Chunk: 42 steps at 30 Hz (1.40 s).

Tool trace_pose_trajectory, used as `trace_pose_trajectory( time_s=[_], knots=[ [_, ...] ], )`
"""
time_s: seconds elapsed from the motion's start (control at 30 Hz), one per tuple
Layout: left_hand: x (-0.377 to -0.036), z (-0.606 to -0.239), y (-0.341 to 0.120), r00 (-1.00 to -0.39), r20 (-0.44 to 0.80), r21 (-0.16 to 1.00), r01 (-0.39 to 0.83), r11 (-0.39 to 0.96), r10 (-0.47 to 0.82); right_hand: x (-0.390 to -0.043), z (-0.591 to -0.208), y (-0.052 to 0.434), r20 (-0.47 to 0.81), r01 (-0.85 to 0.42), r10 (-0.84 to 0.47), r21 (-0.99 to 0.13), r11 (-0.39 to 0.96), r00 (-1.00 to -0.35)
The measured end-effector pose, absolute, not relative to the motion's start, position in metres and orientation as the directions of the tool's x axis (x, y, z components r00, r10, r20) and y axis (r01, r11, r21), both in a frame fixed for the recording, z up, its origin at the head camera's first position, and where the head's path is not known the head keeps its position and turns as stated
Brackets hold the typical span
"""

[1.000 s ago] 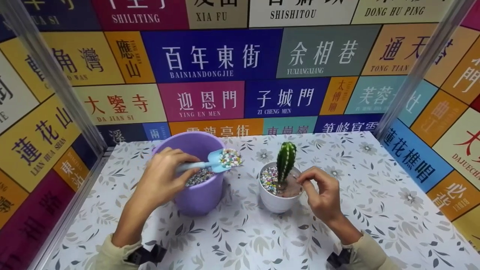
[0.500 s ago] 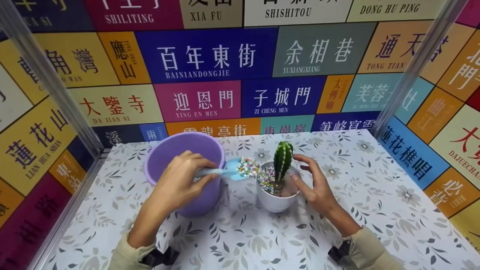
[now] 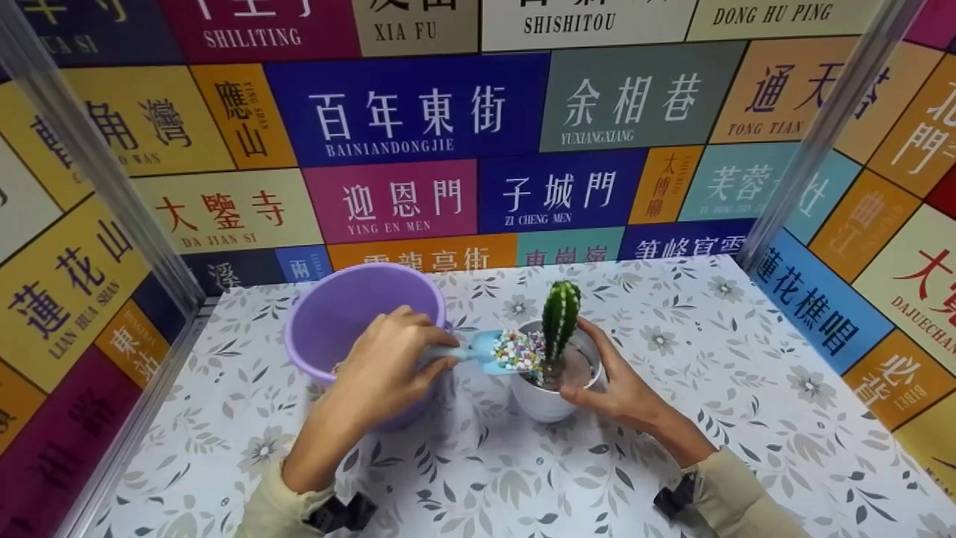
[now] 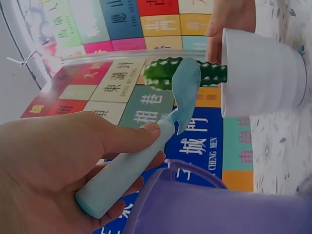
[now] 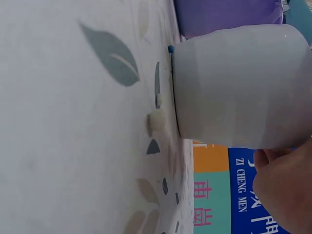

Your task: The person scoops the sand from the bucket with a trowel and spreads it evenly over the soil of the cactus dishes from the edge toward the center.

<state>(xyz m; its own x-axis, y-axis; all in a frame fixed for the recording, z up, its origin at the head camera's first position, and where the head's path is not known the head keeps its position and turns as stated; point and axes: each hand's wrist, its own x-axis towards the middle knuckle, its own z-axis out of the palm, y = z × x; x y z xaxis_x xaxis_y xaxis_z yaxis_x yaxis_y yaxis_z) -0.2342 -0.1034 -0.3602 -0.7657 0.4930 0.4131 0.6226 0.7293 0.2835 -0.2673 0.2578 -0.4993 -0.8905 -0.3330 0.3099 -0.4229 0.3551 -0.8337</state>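
My left hand (image 3: 392, 366) grips the handle of a small light-blue hand trowel (image 3: 485, 350), thumb along its top in the left wrist view. Multicoloured pebbles (image 3: 517, 350) lie at the trowel's tip, over the left rim of a white flowerpot (image 3: 549, 407). A green ribbed cactus (image 3: 560, 317) stands upright in the pot. The right part of the pot's top shows brownish soil (image 3: 576, 366) without pebbles. Around the pot's right side, my right hand (image 3: 635, 392) holds it, thumb in front and fingers behind. The right wrist view shows the pot's base on the patterned tabletop.
A purple bucket (image 3: 366, 288) stands left of the pot, partly behind my left hand and forearm. A few small loose pebbles (image 5: 157, 119) lie on the floral tabletop (image 3: 478, 478) near the pot. Colourful sign-covered panels (image 3: 403, 112) rise behind and on both sides.
My left hand has carried the loaded trowel rightward from the bucket to the pot's rim. My right hand has unfolded from its pinch over the pot and now holds the pot's side.
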Motion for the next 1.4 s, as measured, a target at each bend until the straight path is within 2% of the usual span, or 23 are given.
trace_pose_trajectory(
  time_s=[0.4, 0.73, 1.0, 1.3, 1.4],
  knots=[
    [-0.232, -0.364, -0.089, -0.737, 0.418, 0.165, 0.636, 0.754, 0.530, -0.261, -0.494, 0.252, 0.261, -0.370, -0.298, -0.832, 0.413, -0.918],
    [-0.231, -0.366, -0.086, -0.736, 0.435, 0.124, 0.619, 0.776, 0.518, -0.253, -0.491, 0.236, 0.343, -0.408, -0.223, -0.726, 0.553, -0.912],
    [-0.228, -0.363, -0.083, -0.743, 0.439, 0.058, 0.584, 0.810, 0.505, -0.250, -0.485, 0.240, 0.326, -0.444, -0.310, -0.750, 0.490, -0.893],
    [-0.224, -0.360, -0.084, -0.760, 0.428, 0.058, 0.562, 0.825, 0.488, -0.248, -0.487, 0.232, 0.379, -0.430, -0.212, -0.706, 0.562, -0.901],
    [-0.223, -0.358, -0.084, -0.763, 0.427, 0.057, 0.558, 0.828, 0.485, -0.247, -0.488, 0.233, 0.370, -0.429, -0.222, -0.709, 0.560, -0.902]
  ],
)
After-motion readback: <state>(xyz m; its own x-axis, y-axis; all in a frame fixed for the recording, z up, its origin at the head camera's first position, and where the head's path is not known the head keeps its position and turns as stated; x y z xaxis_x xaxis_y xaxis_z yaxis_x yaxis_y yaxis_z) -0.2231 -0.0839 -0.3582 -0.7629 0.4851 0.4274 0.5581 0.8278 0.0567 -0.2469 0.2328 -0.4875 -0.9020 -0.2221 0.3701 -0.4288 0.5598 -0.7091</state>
